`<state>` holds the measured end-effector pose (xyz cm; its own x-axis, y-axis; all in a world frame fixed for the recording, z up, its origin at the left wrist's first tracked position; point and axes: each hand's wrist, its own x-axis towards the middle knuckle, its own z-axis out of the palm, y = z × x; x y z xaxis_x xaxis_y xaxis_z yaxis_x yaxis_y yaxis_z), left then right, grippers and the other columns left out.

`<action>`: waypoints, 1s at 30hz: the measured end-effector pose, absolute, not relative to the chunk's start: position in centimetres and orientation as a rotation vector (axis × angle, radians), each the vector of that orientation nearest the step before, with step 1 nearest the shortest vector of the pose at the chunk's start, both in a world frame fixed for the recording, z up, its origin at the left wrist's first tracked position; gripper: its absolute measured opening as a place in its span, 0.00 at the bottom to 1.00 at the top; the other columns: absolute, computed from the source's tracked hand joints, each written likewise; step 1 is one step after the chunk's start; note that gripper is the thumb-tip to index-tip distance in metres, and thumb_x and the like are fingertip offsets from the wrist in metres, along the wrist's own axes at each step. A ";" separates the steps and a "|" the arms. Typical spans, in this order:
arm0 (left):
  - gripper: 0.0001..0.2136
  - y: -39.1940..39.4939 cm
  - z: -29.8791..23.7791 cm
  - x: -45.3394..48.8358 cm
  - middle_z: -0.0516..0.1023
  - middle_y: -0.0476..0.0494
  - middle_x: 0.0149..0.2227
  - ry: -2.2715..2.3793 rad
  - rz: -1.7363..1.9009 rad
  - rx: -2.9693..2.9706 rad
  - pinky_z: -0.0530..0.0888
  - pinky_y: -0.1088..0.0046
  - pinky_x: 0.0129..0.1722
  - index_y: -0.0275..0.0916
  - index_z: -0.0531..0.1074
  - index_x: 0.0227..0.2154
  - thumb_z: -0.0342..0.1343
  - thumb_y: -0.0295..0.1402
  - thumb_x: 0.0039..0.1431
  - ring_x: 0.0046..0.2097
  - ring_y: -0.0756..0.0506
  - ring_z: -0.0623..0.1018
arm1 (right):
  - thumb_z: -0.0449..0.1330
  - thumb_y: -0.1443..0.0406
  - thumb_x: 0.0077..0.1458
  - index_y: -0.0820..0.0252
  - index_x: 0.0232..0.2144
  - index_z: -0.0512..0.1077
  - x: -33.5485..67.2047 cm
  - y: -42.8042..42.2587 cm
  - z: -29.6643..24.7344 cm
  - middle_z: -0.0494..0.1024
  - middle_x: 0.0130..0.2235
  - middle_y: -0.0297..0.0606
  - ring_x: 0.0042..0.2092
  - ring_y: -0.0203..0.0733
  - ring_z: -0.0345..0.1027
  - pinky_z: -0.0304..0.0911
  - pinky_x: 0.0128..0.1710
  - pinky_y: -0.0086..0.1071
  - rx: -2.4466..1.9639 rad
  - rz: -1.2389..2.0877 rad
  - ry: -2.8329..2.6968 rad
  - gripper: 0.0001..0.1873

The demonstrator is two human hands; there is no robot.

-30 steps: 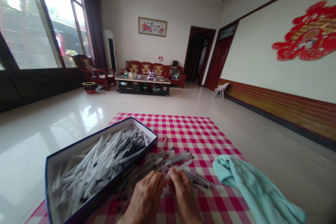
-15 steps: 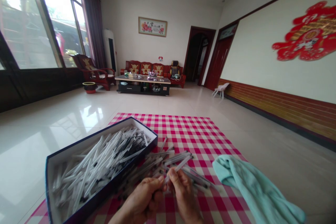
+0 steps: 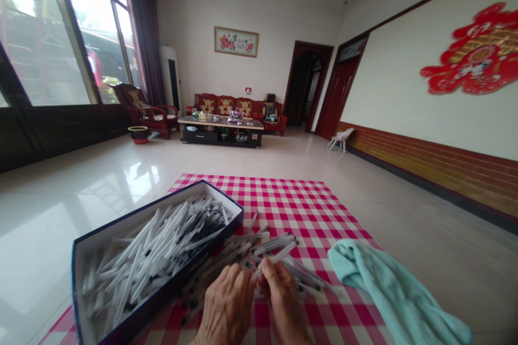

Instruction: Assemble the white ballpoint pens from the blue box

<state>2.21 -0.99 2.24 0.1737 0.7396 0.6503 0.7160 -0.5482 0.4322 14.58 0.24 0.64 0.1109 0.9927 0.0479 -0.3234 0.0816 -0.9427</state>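
Observation:
My right hand [image 3: 281, 296] pinches a translucent white pen [image 3: 284, 252] between thumb and fingers, its far end pointing up and to the right. My left hand [image 3: 229, 299] is closed at the near end of the same pen, back of the hand upward; its fingertips and that end are hidden. Beyond both hands lies a loose pile of similar pens [image 3: 275, 242], several with dark ends. To the left, a dark blue box [image 3: 157, 302] with a white inside holds many more pens [image 3: 140, 253].
A pink and white checked cloth [image 3: 299, 202] lies under everything. At the right, a mint-green cloth [image 3: 388, 275] is crumpled across its edge. Across the tiled floor stand a low black table [image 3: 220, 135], a red wooden sofa [image 3: 226, 102] and a small pale chair [image 3: 341, 139].
My left hand has rolled over, so its back now faces up where the thumb side showed before. The right hand and the pen have stayed almost in place.

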 end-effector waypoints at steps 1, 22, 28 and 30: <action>0.16 -1.0 2.3 2.4 0.69 0.47 0.22 1.466 1.298 2.202 0.63 0.74 0.28 0.40 0.68 0.21 0.43 0.35 0.63 0.26 0.48 0.68 | 0.58 0.54 0.54 0.58 0.19 0.62 14.6 0.2 0.8 0.61 0.20 0.27 0.23 0.34 0.55 0.53 0.25 0.29 -0.961 1.226 -0.931 0.18; 0.13 -1.1 3.2 2.3 0.70 0.48 0.22 1.302 1.234 2.027 0.65 0.77 0.27 0.39 0.71 0.25 0.47 0.37 0.62 0.25 0.50 0.71 | 0.59 0.52 0.51 0.58 0.17 0.62 15.0 0.0 2.2 0.60 0.17 0.27 0.21 0.34 0.53 0.52 0.22 0.29 -1.048 1.157 -0.971 0.20; 0.20 -0.7 4.5 2.3 0.56 0.59 0.14 1.062 0.675 0.871 0.47 0.80 0.13 0.39 0.65 0.22 0.50 0.53 0.51 0.14 0.57 0.50 | 0.56 0.51 0.53 0.58 0.18 0.63 15.1 -0.2 2.4 0.63 0.18 0.29 0.22 0.36 0.56 0.53 0.23 0.29 -1.062 1.139 -1.096 0.20; 0.21 -0.8 4.4 2.3 0.59 0.57 0.15 1.129 0.730 1.018 0.52 0.80 0.14 0.39 0.66 0.22 0.48 0.53 0.54 0.15 0.56 0.55 | 0.56 0.51 0.53 0.57 0.19 0.63 15.2 -0.1 2.2 0.63 0.18 0.28 0.22 0.36 0.56 0.54 0.24 0.30 -1.090 1.100 -1.112 0.20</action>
